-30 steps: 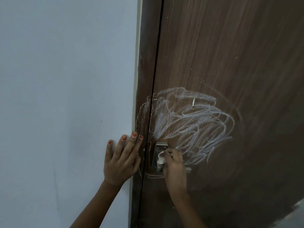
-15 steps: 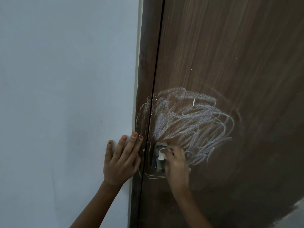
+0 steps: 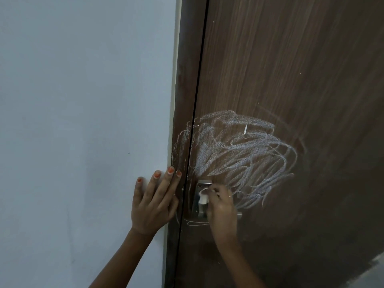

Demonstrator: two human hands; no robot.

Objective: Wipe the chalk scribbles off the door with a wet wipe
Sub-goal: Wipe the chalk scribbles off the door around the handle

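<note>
A dark brown wooden door [image 3: 291, 69] carries a wide patch of white chalk scribbles [image 3: 239, 154] at mid-height, spilling over the gap onto the door frame [image 3: 185, 80]. My right hand [image 3: 222, 208] is closed around a small bunched white wet wipe [image 3: 203, 196] and presses it on the metal handle plate [image 3: 200, 204] just under the scribbles. My left hand [image 3: 154, 202] lies flat with fingers spread, across the wall's edge and the frame, holding nothing.
A plain pale blue wall [image 3: 83, 121] fills the left half. A thin chalk line [image 3: 195, 223] runs below the handle plate. A patch of light floor [image 3: 372, 275] shows at the bottom right corner.
My right hand with the wipe has shifted slightly upward on the handle plate, toward the lower edge of the scribbles. My left hand has stayed in place.
</note>
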